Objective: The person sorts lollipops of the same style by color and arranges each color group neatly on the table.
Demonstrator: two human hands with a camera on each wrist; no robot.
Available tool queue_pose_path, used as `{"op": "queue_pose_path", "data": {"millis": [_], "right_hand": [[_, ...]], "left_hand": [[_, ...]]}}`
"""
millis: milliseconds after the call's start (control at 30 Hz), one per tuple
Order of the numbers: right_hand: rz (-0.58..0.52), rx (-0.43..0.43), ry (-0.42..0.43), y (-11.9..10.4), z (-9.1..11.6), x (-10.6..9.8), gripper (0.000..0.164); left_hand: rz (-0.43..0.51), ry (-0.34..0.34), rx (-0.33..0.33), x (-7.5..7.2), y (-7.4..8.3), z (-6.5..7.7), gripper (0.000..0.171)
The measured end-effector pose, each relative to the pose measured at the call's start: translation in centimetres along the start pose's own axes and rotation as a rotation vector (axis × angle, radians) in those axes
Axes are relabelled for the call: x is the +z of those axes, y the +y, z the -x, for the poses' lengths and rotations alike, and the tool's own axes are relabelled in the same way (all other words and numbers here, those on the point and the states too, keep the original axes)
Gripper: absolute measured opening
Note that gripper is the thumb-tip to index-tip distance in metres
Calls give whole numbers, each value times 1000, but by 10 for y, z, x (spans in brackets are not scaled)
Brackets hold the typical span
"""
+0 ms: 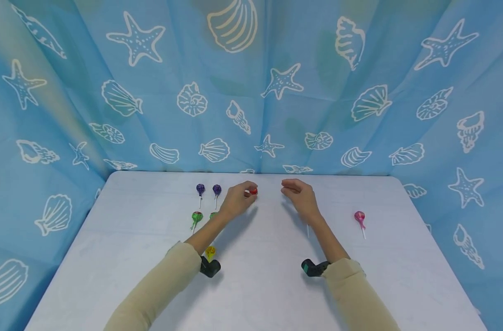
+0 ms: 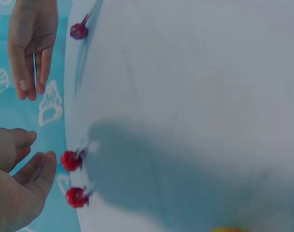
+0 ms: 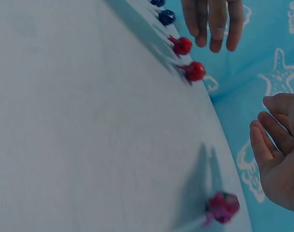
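My left hand (image 1: 237,200) hovers over the table's far middle with relaxed, slightly curved fingers and nothing in its grasp. Beside its fingertips a red lollipop (image 1: 253,191) shows in the head view. Two red lollipops, one nearer the fingertips (image 2: 71,160) and one lower (image 2: 77,197), lie side by side in the left wrist view. My right hand (image 1: 302,198) is raised across from the left, fingers loosely bent and holding nothing. A white stick (image 1: 308,231) pokes out below it, its head hidden by the hand. The right wrist view has a pink lollipop (image 3: 223,207) near that hand.
Left of my left hand lie two purple lollipops (image 1: 200,189), two green lollipops (image 1: 197,216), one partly covered by the arm, and a yellow lollipop (image 1: 210,252). Another pink lollipop (image 1: 359,215) lies at right. A blue shell-print curtain (image 1: 243,115) borders the white table (image 1: 259,285).
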State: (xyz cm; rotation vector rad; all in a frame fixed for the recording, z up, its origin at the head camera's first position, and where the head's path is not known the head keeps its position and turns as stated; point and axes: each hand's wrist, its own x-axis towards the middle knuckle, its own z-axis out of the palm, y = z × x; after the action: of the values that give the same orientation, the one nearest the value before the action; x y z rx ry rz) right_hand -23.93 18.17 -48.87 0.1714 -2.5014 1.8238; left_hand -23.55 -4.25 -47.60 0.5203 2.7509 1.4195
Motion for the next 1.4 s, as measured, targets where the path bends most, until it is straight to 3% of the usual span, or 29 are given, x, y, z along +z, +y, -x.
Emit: {"op": "queue_pose_path", "data": {"millis": [200,400,700,933,1133,1300,1400], "right_hand": [[88,-21,14,6,8,-35,31],[196,-23,27,9,20,-64,30],[360,-45,72,22,40,-103,30],[416,-49,121,34,58,-129,31],[471,12,157,54,66,-154,38],[498,83,140,58,74,-168,41],[479,136,133,57,81,-172,39]], "left_hand": [[27,-13,55,13,6,0,28],[77,-43,40,26,13,-1,29],[73,-82,19,44,28,0,31],[93,-86,9,60,34,-1,31],[102,-96,24,75,31,-3,30],[109,-102,49,85,32,-6,28],[105,-128,30,89,35,-7,29]]}}
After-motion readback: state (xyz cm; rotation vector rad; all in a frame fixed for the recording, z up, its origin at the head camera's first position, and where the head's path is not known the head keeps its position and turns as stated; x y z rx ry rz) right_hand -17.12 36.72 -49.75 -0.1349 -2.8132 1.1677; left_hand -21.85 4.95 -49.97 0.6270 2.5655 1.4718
